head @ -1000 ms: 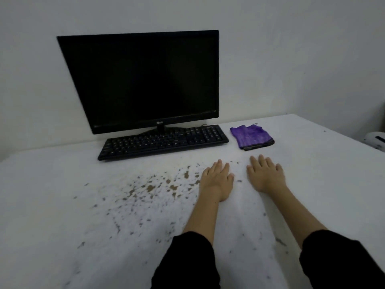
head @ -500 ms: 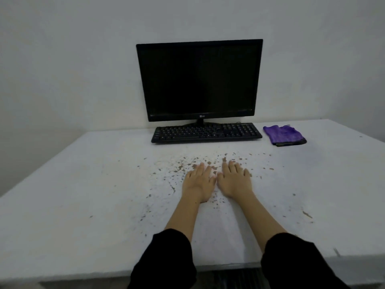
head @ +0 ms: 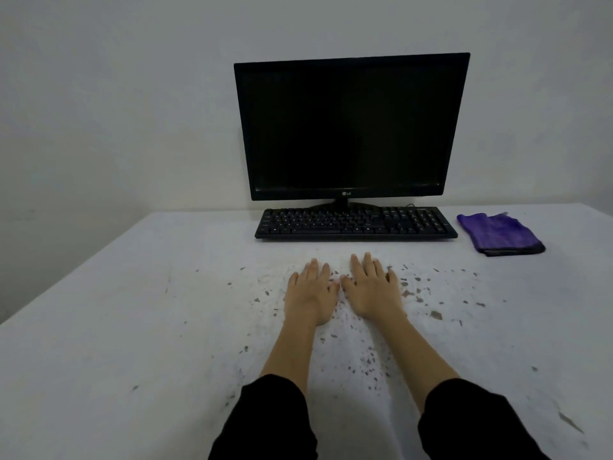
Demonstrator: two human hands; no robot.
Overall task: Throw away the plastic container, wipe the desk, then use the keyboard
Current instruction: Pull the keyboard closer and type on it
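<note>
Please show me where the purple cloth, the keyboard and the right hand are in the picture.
purple cloth [head: 499, 233]: head view, middle of its folded top.
keyboard [head: 355, 223]: head view, the middle key rows.
right hand [head: 373, 290]: head view, back of the hand, flat on the desk.

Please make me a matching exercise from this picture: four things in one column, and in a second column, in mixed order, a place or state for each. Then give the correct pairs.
Column 1
1. monitor
2. keyboard
3. purple cloth
4. left hand

Column 2
A. folded, lying on the desk to the right of the keyboard
B. flat on the desk among brown crumbs, beside the right hand
C. standing by the wall, screen dark
D. lying in front of the monitor's stand

Pairs: 1-C, 2-D, 3-A, 4-B
</note>
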